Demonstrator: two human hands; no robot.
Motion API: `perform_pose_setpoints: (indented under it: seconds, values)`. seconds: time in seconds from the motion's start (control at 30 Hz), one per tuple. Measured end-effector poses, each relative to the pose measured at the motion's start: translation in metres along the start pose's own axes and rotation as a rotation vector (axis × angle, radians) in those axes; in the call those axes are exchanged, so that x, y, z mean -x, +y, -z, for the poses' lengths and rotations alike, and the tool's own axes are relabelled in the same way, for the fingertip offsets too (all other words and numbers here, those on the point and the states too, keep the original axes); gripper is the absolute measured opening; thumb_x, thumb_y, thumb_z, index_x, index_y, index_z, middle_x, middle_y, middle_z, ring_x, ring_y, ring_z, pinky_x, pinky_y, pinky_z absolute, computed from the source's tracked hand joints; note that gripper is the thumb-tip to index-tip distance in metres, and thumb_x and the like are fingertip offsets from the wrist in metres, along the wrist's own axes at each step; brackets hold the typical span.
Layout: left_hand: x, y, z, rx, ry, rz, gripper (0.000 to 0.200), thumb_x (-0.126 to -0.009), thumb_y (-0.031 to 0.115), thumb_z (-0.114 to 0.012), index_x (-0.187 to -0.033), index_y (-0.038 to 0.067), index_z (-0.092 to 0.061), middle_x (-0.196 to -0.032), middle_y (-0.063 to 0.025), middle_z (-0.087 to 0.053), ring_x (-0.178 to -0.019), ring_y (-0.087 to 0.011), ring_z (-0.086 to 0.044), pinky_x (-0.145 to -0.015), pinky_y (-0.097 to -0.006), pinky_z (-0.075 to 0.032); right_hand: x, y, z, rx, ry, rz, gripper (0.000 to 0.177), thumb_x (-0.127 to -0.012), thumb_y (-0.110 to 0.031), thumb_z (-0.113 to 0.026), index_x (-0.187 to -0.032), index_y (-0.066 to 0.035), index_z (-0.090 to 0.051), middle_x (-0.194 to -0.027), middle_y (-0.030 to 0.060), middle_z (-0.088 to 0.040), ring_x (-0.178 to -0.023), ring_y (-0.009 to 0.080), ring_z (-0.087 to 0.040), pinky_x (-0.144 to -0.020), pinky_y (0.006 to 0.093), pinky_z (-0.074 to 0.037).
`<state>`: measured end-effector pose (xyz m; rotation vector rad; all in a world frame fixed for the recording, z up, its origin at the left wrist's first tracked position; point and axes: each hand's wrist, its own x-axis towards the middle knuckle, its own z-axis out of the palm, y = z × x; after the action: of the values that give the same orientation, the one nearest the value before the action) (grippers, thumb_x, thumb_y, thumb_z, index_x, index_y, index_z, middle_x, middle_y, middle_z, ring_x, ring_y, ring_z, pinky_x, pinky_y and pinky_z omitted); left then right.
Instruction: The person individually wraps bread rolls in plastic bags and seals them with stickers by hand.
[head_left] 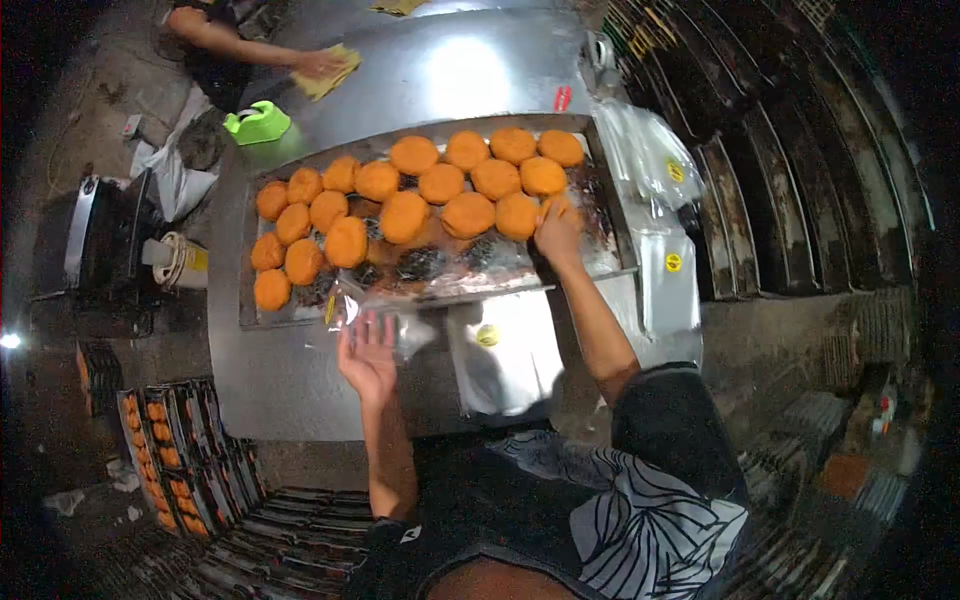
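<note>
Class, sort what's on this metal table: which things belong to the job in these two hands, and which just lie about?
Likely in the job:
- round orange-brown buns, right hand on one
- shallow rectangular metal tray
- clear plastic bag at the left hand

Apparently lying about:
- bright green plastic object
- small red item

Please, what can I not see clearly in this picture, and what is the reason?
All in the head view:
- Bun at the right hand: partly hidden by that hand, grip unclear.
- Bag by the left hand: blurred, outline unclear.
- Yellow stickers: print too small to read.
- Other person: cut off by the top edge.
</note>
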<state>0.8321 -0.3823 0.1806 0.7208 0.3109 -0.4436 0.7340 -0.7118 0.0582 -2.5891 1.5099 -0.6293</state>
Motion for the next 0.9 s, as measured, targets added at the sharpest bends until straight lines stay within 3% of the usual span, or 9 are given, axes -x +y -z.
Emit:
perform_pose_setpoints:
  seconds: [0.07, 0.1, 0.2, 0.33, 0.4, 0.47, 0.8, 0.87, 0.9]
  values:
    - [0.005, 0.013, 0.0, 0.104, 0.054, -0.004, 0.03, -0.079, 0.02, -0.052, -0.107, 0.012, -0.044, -0.101, -0.0075, -0.046, -0.096, -0.0244, -0.048, -0.09, -0.0505, -0.035, 0.032, -0.014, 0.019, 0.063, -0.261, 0.203, 0.059, -0.075, -0.036, -0.053, -0.123, -0.008, -0.032, -0.119, 0.0328, -0.031, -0.103, 0.0456, -0.039, -0.086, 0.0528, -0.03]
    - [-0.004, 0.015, 0.014, 0.114, 0.003, -0.015, 0.054, -0.077, 0.021, -0.052, -0.124, 0.015, -0.025, -0.12, -0.0107, -0.032, -0.108, -0.0286, -0.041, -0.089, -0.054, -0.033, 0.034, -0.018, 0.027, 0.057, -0.245, 0.195, 0.059, -0.075, -0.036, -0.053, -0.123, -0.008, -0.032, -0.119, 0.0328, -0.031, -0.103, 0.0456, -0.039, -0.086, 0.0528, -0.03]
    - [-0.013, 0.029, 0.012, 0.12, 0.001, -0.054, 0.05, -0.076, 0.02, -0.052, -0.12, 0.015, -0.029, -0.117, -0.0107, -0.035, -0.107, -0.0293, -0.042, -0.089, -0.054, -0.033, 0.036, -0.022, 0.063, 0.068, -0.405, 0.108, 0.058, -0.071, -0.037, -0.058, -0.119, -0.011, -0.039, -0.109, 0.028, -0.044, -0.095, 0.0397, -0.048, -0.081, 0.0481, -0.036]
    - [-0.036, 0.045, 0.025, 0.225, 0.058, -0.136, 0.049, -0.075, 0.02, -0.054, -0.117, 0.015, -0.029, -0.113, -0.0102, -0.036, -0.105, -0.0303, -0.044, -0.086, -0.0527, -0.037, 0.079, -0.071, 0.131, -0.792, -0.093, 0.159, 0.037, -0.065, -0.021, -0.063, -0.098, -0.006, -0.056, -0.077, 0.0206, -0.057, -0.072, 0.0362, -0.055, -0.072, 0.0393, -0.044]
    - [-0.023, 0.037, 0.012, 0.245, 0.074, -0.118, 0.05, -0.077, 0.019, -0.051, -0.121, 0.015, -0.025, -0.116, -0.0097, -0.034, -0.107, -0.0308, -0.042, -0.086, -0.0521, -0.037, 0.134, -0.123, 0.179, -0.759, -0.161, 0.422, 0.07, -0.057, -0.016, -0.069, -0.12, -0.004, -0.04, -0.102, 0.0182, -0.049, -0.097, 0.0326, -0.044, -0.089, 0.0365, -0.033]
    - [0.006, 0.015, -0.002, -0.064, -0.286, -0.135, 0.057, -0.081, 0.021, -0.044, -0.127, 0.016, -0.012, -0.121, -0.0138, -0.034, -0.11, -0.0331, -0.04, -0.092, -0.0517, -0.034, 0.156, -0.149, 0.197, -0.474, -0.217, 0.695, 0.093, -0.051, -0.016, -0.074, -0.129, -0.003, -0.024, -0.104, 0.0163, -0.047, -0.093, 0.0326, -0.042, -0.085, 0.0382, -0.035]
    - [0.033, 0.011, 0.003, 0.162, -0.54, 0.399, 0.04, -0.083, 0.027, -0.034, -0.114, 0.003, -0.041, -0.109, -0.0125, -0.051, -0.102, -0.0242, -0.047, -0.089, -0.0381, -0.036, 0.188, -0.188, 0.217, -0.768, -0.229, 0.273, 0.102, -0.053, -0.019, -0.076, -0.131, -0.001, -0.012, -0.1, 0.0215, -0.048, -0.086, 0.0391, -0.049, -0.075, 0.0407, -0.041]
    - [0.029, 0.014, 0.011, 0.126, -0.646, 0.377, 0.034, -0.083, 0.022, -0.039, -0.111, 0.004, -0.042, -0.103, -0.0098, -0.052, -0.095, -0.0226, -0.051, -0.085, -0.0378, -0.039, 0.195, -0.184, 0.212, -1.26, -0.302, 0.093, 0.1, -0.053, -0.022, -0.077, -0.13, -0.002, -0.017, -0.109, 0.0215, -0.042, -0.089, 0.0389, -0.048, -0.078, 0.0405, -0.041]
    - [0.018, -0.006, 0.038, 0.065, -0.619, 0.453, 0.03, -0.082, 0.018, -0.043, -0.108, 0.004, -0.043, -0.098, -0.0082, -0.053, -0.093, -0.0209, -0.052, -0.081, -0.036, -0.041, 0.193, -0.178, 0.209, -0.809, -0.19, 0.2, 0.094, -0.057, -0.017, -0.073, -0.13, -0.004, -0.016, -0.123, 0.0214, -0.028, -0.107, 0.036, -0.041, -0.082, 0.0378, -0.041]
